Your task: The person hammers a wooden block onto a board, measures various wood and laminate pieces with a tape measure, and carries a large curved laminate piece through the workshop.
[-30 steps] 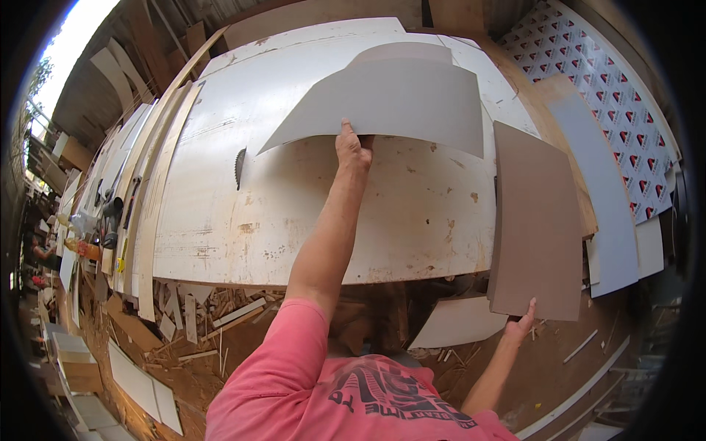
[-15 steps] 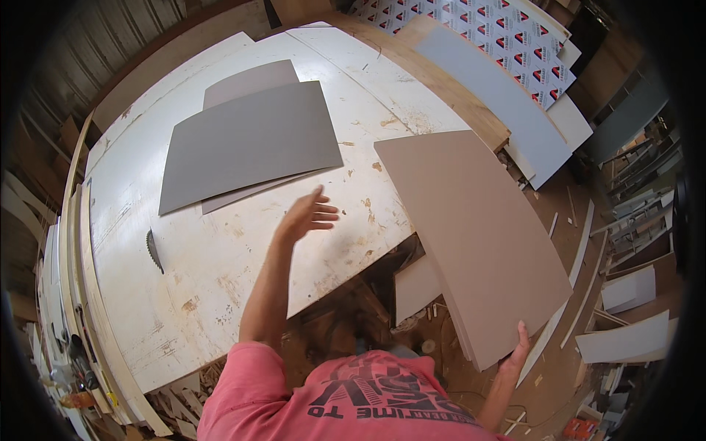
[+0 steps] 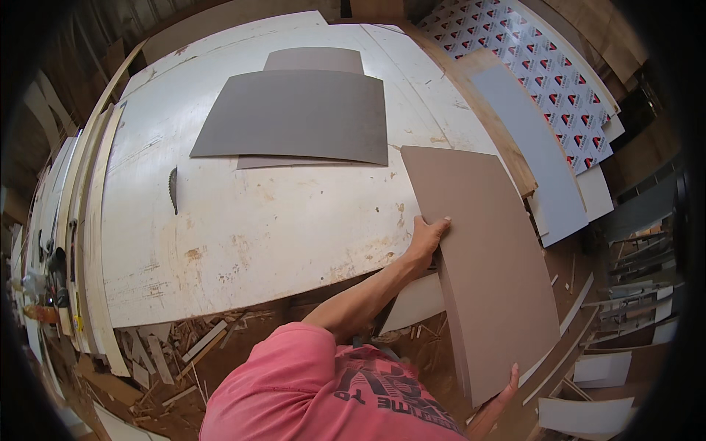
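Observation:
A stack of light brown boards (image 3: 491, 257) slants from the white tabletop (image 3: 294, 220) out over its near right edge. My left hand (image 3: 426, 239) grips the left edge of the stack, thumb lying on the top face and the fingers hidden below. At the near end, my right hand (image 3: 504, 393) holds the right corner, with fingertips showing past the edge and the rest underneath. Farther back on the table lies a dark grey panel (image 3: 301, 114), partly covering a pale brownish board (image 3: 315, 59).
A toothed circular saw blade (image 3: 173, 189) sticks up through the tabletop at left. Long wooden strips (image 3: 95, 220) run along the left side. A pale blue panel (image 3: 526, 140) and a patterned sheet (image 3: 544, 73) lie at right. Offcuts (image 3: 151, 360) litter the floor.
My left hand has moved right from above the table, where it was open, and has taken hold of the boards' left edge. My right hand stays at the near corner. The view has shifted.

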Demonstrator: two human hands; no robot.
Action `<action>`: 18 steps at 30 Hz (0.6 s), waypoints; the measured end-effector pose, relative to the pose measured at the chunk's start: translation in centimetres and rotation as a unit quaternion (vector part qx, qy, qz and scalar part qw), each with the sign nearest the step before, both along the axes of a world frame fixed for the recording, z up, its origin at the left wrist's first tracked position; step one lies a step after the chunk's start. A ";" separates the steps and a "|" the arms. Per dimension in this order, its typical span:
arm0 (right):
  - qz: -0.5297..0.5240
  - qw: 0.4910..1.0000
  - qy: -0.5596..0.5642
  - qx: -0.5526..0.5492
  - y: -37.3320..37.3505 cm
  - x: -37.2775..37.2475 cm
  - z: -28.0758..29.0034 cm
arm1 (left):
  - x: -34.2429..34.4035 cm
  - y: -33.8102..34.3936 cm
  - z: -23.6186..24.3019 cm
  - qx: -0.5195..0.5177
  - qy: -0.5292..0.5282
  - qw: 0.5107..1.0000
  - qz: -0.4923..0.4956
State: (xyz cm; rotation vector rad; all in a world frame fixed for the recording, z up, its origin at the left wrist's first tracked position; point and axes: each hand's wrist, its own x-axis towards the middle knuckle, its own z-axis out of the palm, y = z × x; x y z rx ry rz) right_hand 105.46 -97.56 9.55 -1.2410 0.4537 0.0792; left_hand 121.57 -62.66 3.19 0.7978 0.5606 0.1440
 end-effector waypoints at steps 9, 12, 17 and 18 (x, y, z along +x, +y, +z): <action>0.283 0.959 -0.013 0.007 3.5 9.8 1.1 | -20.3 4.6 4.8 -0.086 -0.011 0.966 0.245; 0.402 0.915 -0.029 -0.010 8.5 13.5 0.3 | -25.8 3.9 5.5 -0.057 -0.003 0.932 0.358; 0.579 0.815 -0.001 0.010 17.5 17.6 -3.1 | -33.6 1.8 -0.1 -0.067 -0.004 0.862 0.503; 0.607 0.795 0.007 0.007 19.2 18.1 -3.8 | -34.4 1.5 -0.7 -0.075 -0.004 0.849 0.523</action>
